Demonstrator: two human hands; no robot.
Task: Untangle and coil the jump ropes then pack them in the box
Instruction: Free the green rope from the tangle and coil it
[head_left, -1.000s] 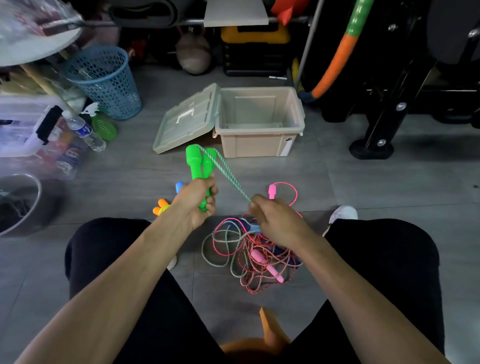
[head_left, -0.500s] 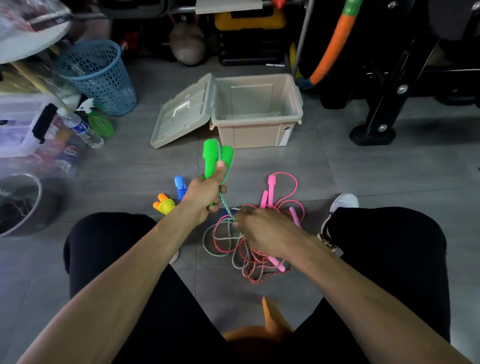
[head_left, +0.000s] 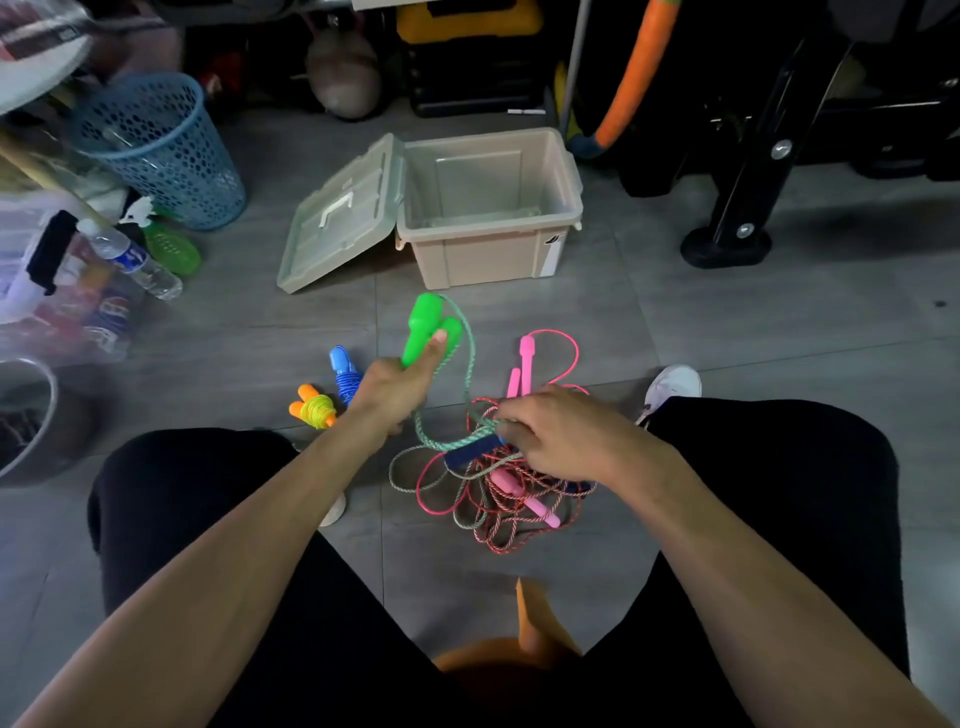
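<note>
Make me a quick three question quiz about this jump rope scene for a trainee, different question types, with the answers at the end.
1. True or false: the box already holds a coiled rope.
2. Which hand grips the green handles? A) left hand B) right hand C) neither
3. Fill in: beside the left hand, already coiled on the floor, lie a blue rope and an ______ rope.

Key: 1 false, the box looks empty, its lid leaning open beside it. 2 A; the right hand pinches the green cord at the tangle. 3 orange.
</note>
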